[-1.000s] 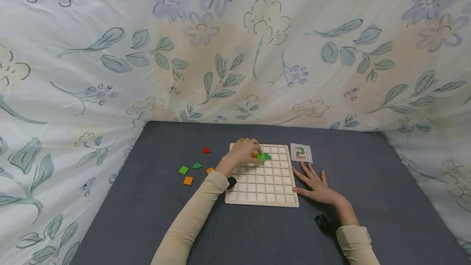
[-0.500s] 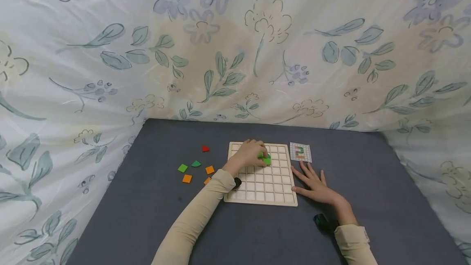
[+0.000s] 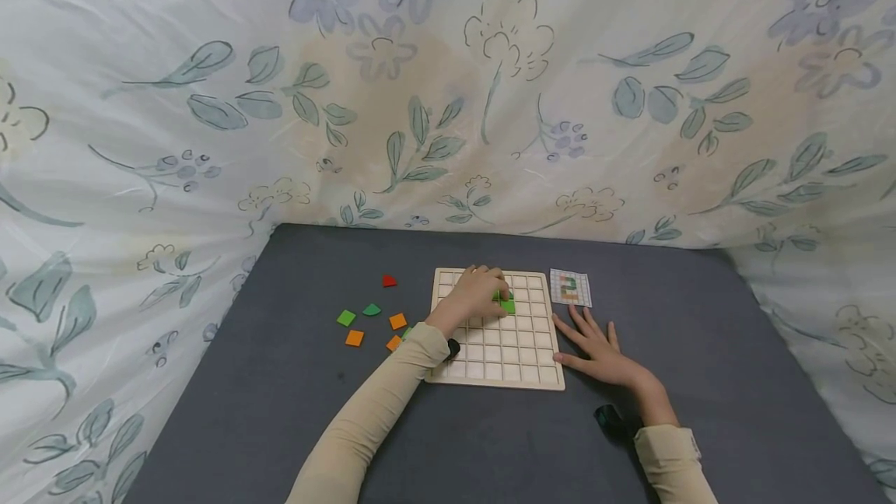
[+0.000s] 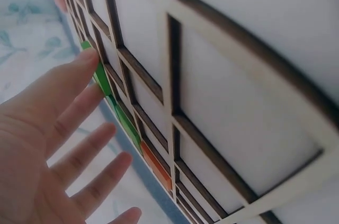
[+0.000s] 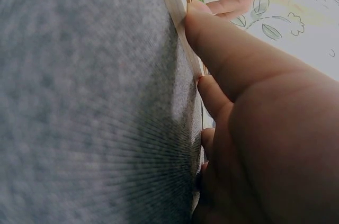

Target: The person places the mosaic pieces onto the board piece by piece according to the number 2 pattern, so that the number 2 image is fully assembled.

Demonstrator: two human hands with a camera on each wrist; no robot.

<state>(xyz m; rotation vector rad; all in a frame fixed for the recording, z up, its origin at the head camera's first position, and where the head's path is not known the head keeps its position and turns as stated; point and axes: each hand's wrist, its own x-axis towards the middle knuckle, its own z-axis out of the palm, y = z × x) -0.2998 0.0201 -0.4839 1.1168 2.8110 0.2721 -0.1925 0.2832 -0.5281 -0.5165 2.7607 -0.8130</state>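
My left hand (image 3: 476, 298) reaches over the upper part of a wooden grid board (image 3: 500, 372). Its thumb and index finger pinch a small green square tile (image 4: 97, 70), which lies close against the grid in the left wrist view; the other fingers are spread. Beside that tile, another green tile (image 4: 127, 123) and an orange tile (image 4: 156, 163) sit in the grid, mostly hidden by the hand in the head view. My right hand (image 3: 598, 348) lies with fingers spread at the board's right edge, thumb touching the rim.
Left of the board lie loose pieces: a red one (image 3: 389, 281), a green square (image 3: 346, 318), a dark green rounded one (image 3: 372, 309) and several orange squares (image 3: 355, 338). A printed pattern card (image 3: 570, 288) lies beyond the right hand. A floral curtain (image 3: 448, 99) hangs behind the table.
Over the last second my left hand has shifted right with the green square tile, bringing it down at the grid, and then stayed there. My right hand has kept its place.
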